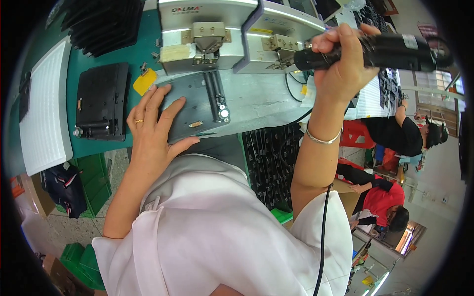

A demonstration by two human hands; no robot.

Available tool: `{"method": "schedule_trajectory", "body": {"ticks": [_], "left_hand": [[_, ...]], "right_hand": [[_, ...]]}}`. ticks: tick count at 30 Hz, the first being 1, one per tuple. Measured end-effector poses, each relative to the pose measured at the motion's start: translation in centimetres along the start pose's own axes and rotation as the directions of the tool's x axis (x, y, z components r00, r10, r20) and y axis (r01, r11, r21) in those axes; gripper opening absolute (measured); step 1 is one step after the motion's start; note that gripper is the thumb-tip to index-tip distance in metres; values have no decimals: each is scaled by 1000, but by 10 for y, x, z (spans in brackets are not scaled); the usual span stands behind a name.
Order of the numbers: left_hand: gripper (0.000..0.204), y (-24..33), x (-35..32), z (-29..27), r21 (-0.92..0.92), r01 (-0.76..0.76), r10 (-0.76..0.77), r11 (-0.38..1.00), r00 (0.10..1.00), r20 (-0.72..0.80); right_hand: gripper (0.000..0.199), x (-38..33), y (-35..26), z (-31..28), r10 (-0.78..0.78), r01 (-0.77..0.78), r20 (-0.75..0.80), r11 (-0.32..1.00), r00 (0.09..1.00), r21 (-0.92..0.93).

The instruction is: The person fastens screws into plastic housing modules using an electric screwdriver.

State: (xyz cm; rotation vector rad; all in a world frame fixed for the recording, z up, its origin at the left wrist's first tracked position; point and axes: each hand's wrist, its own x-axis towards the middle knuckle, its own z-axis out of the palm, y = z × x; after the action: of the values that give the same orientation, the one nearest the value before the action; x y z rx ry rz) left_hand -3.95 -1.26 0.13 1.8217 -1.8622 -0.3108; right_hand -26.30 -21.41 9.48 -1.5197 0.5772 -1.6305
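My left hand (150, 116) lies with fingers spread on a flat dark grey panel (190, 106), holding nothing. A black hinge-like bar (214, 93) with a round silver end runs along the panel's right side, and a small connector (196, 124) sits near its close edge. Raised at the right, my right hand (343, 66) is wrapped round a black electric screwdriver (395, 52). The screwdriver lies almost level, its tip end pointing left at the metal outlet of the right screw feeder (284, 47). Whether the tip touches the outlet, I cannot tell.
A second screw feeder (207, 37) stands behind the panel. Left are a yellow tag (144, 81), another black panel (101, 101), a white ribbed tray (47, 106) and stacked black trays (103, 24). A black cable (323, 241) hangs by my right arm. Two people work at the right.
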Motion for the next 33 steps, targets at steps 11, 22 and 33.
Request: {"method": "schedule_trajectory", "body": {"ticks": [11, 22, 33], "left_hand": [[34, -8, -6, 3, -73, -158, 156, 985, 987, -33], [29, -9, -10, 5, -76, -157, 153, 985, 987, -55], [31, -10, -8, 6, -110, -151, 146, 982, 988, -58]], "right_hand": [[39, -94, -14, 61, 182, -210, 108, 901, 977, 379], [44, -119, 1, 79, 189, -215, 175, 965, 966, 150], [37, -123, 10, 80, 80, -128, 344, 985, 936, 119]]}}
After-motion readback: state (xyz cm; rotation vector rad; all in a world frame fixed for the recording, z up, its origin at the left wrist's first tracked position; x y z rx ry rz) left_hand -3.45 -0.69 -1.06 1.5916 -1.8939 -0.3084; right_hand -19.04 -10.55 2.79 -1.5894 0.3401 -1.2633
